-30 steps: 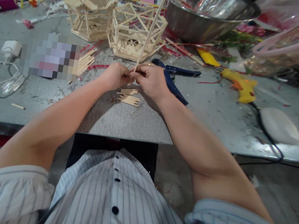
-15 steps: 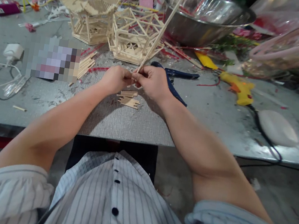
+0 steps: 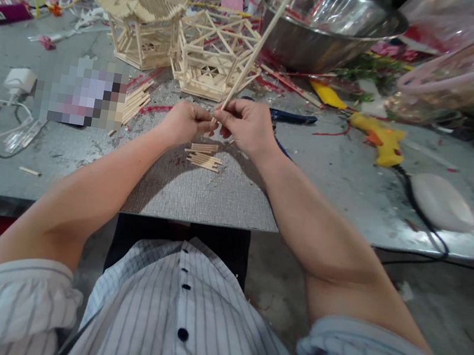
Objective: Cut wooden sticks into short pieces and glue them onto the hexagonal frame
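Observation:
My right hand (image 3: 249, 125) is closed in a pinch on the lower part of long thin wooden sticks (image 3: 263, 40), which slant up and to the right. At their bottom end my left hand (image 3: 185, 124) is closed too, thumb and fingers pressed together; the exact contact is hidden. Just below both hands, a small pile of short cut sticks (image 3: 204, 159) lies on the table. Dark blue-handled pliers (image 3: 294, 117) are partly covered by my right hand. Behind the hands stands an open stick framework (image 3: 215, 57), with a tiered stick pagoda (image 3: 143, 30) to its left.
A steel bowl (image 3: 316, 46) stands at the back. On the right lie a yellow glue gun (image 3: 382, 141) with a black cord and a white oval object (image 3: 442, 201). More sticks (image 3: 135, 102), a blurred-out object (image 3: 81, 96) and a white charger (image 3: 19, 82) are on the left.
My right hand has shifted slightly right and covers more of the pliers. The long sticks have moved a little up and right with it. My left hand stays close to their lower end.

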Tool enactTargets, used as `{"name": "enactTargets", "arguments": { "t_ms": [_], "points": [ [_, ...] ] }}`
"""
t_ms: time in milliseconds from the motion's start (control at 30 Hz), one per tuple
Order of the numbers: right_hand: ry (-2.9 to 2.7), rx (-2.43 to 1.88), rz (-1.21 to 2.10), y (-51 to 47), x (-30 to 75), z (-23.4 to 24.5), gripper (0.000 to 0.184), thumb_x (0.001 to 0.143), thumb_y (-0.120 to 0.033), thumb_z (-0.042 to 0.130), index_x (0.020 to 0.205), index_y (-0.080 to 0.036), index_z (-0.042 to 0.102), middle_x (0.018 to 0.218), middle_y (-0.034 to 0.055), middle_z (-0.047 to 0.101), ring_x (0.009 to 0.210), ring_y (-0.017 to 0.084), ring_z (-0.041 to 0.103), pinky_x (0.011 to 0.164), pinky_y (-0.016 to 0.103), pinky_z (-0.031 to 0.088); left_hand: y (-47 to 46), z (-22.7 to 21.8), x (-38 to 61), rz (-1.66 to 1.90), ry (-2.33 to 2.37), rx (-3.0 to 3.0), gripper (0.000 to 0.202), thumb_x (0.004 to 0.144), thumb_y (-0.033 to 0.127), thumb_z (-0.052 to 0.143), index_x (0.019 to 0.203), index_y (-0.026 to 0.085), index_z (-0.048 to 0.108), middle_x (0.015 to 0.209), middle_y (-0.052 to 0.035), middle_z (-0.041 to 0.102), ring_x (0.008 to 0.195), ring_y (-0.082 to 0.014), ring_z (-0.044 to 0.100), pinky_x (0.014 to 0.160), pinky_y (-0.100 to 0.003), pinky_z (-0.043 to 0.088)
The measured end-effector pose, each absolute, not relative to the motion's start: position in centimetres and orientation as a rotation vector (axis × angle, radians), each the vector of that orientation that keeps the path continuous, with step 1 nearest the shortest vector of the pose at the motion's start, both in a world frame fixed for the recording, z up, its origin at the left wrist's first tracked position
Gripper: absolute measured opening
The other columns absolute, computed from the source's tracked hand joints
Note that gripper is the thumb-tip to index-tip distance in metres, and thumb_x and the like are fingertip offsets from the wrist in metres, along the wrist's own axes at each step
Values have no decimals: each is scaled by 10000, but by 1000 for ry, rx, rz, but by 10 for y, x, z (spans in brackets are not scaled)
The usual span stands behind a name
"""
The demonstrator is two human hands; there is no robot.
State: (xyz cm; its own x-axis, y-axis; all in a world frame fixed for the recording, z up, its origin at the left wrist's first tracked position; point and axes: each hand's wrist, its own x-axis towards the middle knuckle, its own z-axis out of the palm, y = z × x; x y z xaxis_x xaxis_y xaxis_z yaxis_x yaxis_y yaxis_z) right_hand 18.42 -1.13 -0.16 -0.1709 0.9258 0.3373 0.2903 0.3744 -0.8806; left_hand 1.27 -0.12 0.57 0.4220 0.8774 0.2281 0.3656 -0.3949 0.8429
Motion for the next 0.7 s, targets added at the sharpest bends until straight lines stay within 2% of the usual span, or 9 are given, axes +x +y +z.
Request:
{"name": "enactTargets", "arguments": {
  "t_ms": [167, 300, 467, 700],
  "points": [
    [-1849, -1086, 557, -9, 192, -3, 484, 747, -459, 831, 1138, -211, 688, 1018, 46, 669, 752, 148, 620, 729, 316, 518, -3, 17, 14, 1029, 1121, 1723, 187, 851, 264, 691, 697, 161, 672, 654, 1, 659, 634, -96, 569, 648, -236, 442],
    [-2010, -1083, 463, -10, 195, -5, 576, 707, -411, 869, 1222, -232, 683, 1152, 79, 670, 845, 200, 637, 810, 373, 530, -3, 21, 13, 1039, 1177, 1639, 153, 873, 293, 688, 778, 174, 686, 689, -20, 681, 659, -101, 599, 617, -223, 447],
    [-2001, -1065, 440, -13, 194, -5, 466, 776, -443, 810, 1190, -263, 693, 1106, 63, 683, 952, 235, 640, 840, 378, 533, -8, 23, 16, 1011, 1152, 1666, 212, 919, 321, 644, 773, 167, 664, 741, -23, 694, 670, -96, 619, 634, -227, 462],
    [-1972, -1087, 433, -16, 193, -3, 387, 780, -401, 806, 1121, -243, 716, 1041, 58, 695, 892, 214, 636, 804, 358, 529, -12, 25, 20, 1041, 1128, 1621, 187, 922, 247, 627, 773, 148, 681, 739, -21, 688, 654, -87, 607, 684, -245, 472]
  ]
}}
